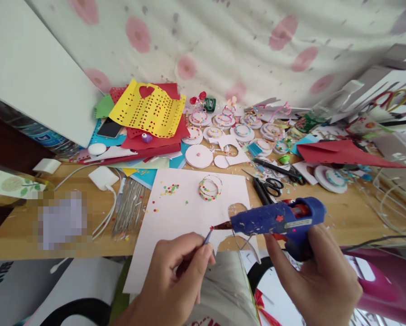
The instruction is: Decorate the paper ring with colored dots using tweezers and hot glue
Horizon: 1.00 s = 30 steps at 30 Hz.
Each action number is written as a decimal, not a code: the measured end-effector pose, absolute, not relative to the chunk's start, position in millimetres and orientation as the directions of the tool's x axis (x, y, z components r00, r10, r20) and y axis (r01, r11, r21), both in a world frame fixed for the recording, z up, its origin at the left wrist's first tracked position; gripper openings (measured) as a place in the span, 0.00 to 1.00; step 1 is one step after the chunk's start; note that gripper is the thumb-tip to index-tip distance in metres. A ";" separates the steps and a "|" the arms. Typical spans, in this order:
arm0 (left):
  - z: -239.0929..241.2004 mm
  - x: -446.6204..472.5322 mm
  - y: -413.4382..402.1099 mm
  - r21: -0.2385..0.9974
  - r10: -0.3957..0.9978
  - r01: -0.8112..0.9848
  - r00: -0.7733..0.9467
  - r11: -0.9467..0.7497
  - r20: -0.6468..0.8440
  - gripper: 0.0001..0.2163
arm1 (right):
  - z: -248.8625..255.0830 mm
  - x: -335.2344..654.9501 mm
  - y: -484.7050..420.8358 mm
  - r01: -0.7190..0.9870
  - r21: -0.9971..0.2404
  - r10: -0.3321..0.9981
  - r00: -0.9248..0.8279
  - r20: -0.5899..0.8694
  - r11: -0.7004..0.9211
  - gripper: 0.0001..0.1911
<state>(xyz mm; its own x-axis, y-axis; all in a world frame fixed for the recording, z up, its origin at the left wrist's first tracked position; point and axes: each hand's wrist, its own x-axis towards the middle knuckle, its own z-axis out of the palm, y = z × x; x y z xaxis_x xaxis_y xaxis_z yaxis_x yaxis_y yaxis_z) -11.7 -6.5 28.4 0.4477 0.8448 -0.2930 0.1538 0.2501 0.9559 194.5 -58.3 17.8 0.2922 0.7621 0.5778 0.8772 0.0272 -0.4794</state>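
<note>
My right hand (320, 276) grips a blue hot glue gun (280, 219), its nozzle pointing left. My left hand (175, 278) pinches a thin stick (207, 236) whose small red tip sits right at the nozzle. Both are held above a white sheet of paper (182, 213) on the wooden table. A coil of wire with coloured beads (210, 187) lies on that sheet, along with scattered confetti dots.
Black scissors (269, 186) lie right of the sheet. Several beaded white discs (223, 124) crowd the back, beside yellow punched paper (148, 111) on red sheets. A red paper (341, 154) lies at right, a white charger with cable (103, 177) and a wire bundle at left.
</note>
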 end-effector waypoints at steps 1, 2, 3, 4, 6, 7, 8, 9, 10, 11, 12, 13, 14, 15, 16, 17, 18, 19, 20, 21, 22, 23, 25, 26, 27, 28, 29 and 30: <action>28.4 -11.9 -6.5 0.957 0.844 0.154 0.451 0.247 -0.290 0.19 | 17.9 194.5 -58.2 0.874 -0.484 0.761 0.294 0.578 0.030 0.13; 28.6 -12.0 -6.3 0.957 0.843 0.154 0.453 0.245 -0.289 0.19 | 18.2 194.5 -58.3 0.871 -0.490 0.759 0.298 0.580 0.032 0.12; 28.8 -11.9 -6.1 0.957 0.841 0.155 0.457 0.243 -0.288 0.19 | 18.5 194.6 -58.3 0.870 -0.492 0.756 0.303 0.580 0.029 0.12; 29.2 -11.8 -5.6 0.958 0.839 0.156 0.462 0.242 -0.287 0.19 | 18.8 194.7 -58.5 0.872 -0.488 0.756 0.303 0.580 0.025 0.11; 30.0 -11.2 -4.5 0.957 0.837 0.161 0.464 0.241 -0.289 0.19 | 19.4 194.9 -58.8 0.881 -0.472 0.760 0.295 0.579 0.017 0.10; 30.2 -10.9 -4.0 0.957 0.837 0.162 0.464 0.241 -0.289 0.19 | 19.6 195.0 -58.9 0.885 -0.464 0.764 0.287 0.578 0.019 0.10; 30.4 -10.6 -3.6 0.957 0.838 0.163 0.462 0.241 -0.290 0.19 | 19.9 194.9 -59.0 0.887 -0.461 0.765 0.283 0.578 0.021 0.10; 30.5 -10.4 -3.4 0.957 0.840 0.164 0.459 0.240 -0.290 0.19 | 20.2 194.7 -59.1 0.886 -0.464 0.765 0.283 0.579 0.024 0.10; 30.5 -10.3 -3.5 0.956 0.840 0.165 0.458 0.241 -0.291 0.19 | 20.4 194.4 -59.0 0.882 -0.470 0.762 0.286 0.581 0.027 0.10; 30.4 -10.3 -3.8 0.956 0.839 0.166 0.459 0.242 -0.292 0.19 | 20.8 193.9 -59.0 0.879 -0.476 0.759 0.292 0.582 0.027 0.11; 30.3 -10.4 -4.2 0.956 0.840 0.167 0.457 0.242 -0.292 0.19 | 21.1 193.4 -58.8 0.877 -0.479 0.759 0.294 0.581 0.027 0.11; 30.2 -10.5 -4.7 0.956 0.840 0.168 0.458 0.240 -0.291 0.19 | 21.3 192.9 -58.6 0.876 -0.482 0.759 0.298 0.580 0.024 0.12; 30.2 -10.7 -5.2 0.957 0.841 0.169 0.457 0.238 -0.290 0.19 | 21.6 192.5 -58.4 0.874 -0.485 0.760 0.301 0.576 0.022 0.12; 30.2 -10.8 -5.5 0.957 0.841 0.170 0.458 0.236 -0.289 0.18 | 21.7 192.1 -58.1 0.874 -0.485 0.759 0.300 0.578 0.024 0.13; 30.3 -10.8 -5.7 0.956 0.842 0.172 0.456 0.236 -0.290 0.18 | 21.8 191.9 -57.8 0.875 -0.484 0.758 0.300 0.580 0.023 0.14; 30.5 -10.9 -5.7 0.956 0.841 0.174 0.456 0.237 -0.292 0.18 | 21.9 191.8 -57.6 0.876 -0.482 0.754 0.301 0.584 0.025 0.15; 30.7 -10.8 -5.6 0.955 0.840 0.177 0.455 0.240 -0.295 0.18 | 21.9 191.9 -57.3 0.876 -0.482 0.750 0.301 0.588 0.026 0.16; 30.9 -10.7 -5.4 0.954 0.841 0.178 0.453 0.239 -0.295 0.18 | 21.8 192.0 -57.1 0.877 -0.479 0.749 0.301 0.590 0.025 0.17; 31.2 -10.6 -5.1 0.955 0.845 0.181 0.447 0.237 -0.294 0.18 | 21.8 192.2 -57.1 0.881 -0.473 0.748 0.298 0.593 0.024 0.17; 31.3 -10.4 -4.9 0.956 0.847 0.181 0.446 0.233 -0.290 0.18 | 21.6 192.5 -57.1 0.884 -0.467 0.749 0.293 0.595 0.025 0.16; 31.5 -10.2 -4.6 0.957 0.848 0.178 0.446 0.229 -0.285 0.18 | 21.5 192.8 -57.3 0.886 -0.463 0.750 0.290 0.595 0.025 0.15; 31.5 -10.0 -4.3 0.958 0.848 0.177 0.450 0.225 -0.281 0.19 | 21.2 193.1 -57.5 0.887 -0.461 0.748 0.286 0.599 0.029 0.13; 31.2 -9.6 -3.7 0.961 0.844 0.172 0.461 0.218 -0.274 0.19 | 20.8 193.6 -58.2 0.884 -0.465 0.743 0.287 0.605 0.037 0.11; 31.0 -9.4 -3.4 0.961 0.842 0.173 0.465 0.217 -0.273 0.19 | 20.7 193.7 -58.4 0.882 -0.470 0.742 0.290 0.604 0.038 0.10; 30.7 -9.3 -3.1 0.962 0.841 0.173 0.469 0.213 -0.271 0.19 | 20.7 193.7 -58.6 0.880 -0.474 0.743 0.296 0.600 0.033 0.09; 30.4 -9.3 -2.9 0.962 0.840 0.174 0.471 0.211 -0.270 0.19 | 20.9 193.7 -58.6 0.880 -0.474 0.746 0.300 0.595 0.025 0.09; 30.1 -9.3 -2.7 0.962 0.840 0.173 0.472 0.210 -0.268 0.19 | 21.4 193.5 -58.5 0.881 -0.473 0.750 0.302 0.589 0.016 0.08; 29.8 -9.4 -2.7 0.962 0.839 0.172 0.473 0.211 -0.268 0.19 | 21.9 193.4 -58.3 0.881 -0.473 0.753 0.306 0.583 0.008 0.08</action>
<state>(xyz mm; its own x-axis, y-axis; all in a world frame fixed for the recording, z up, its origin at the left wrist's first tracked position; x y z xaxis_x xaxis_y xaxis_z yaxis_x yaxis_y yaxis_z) -9.4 -2.7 29.8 0.4733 0.8391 -0.2683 0.1719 0.2107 0.9623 193.4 -58.3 21.9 0.3057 0.7531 0.5825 0.8809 0.0084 -0.4732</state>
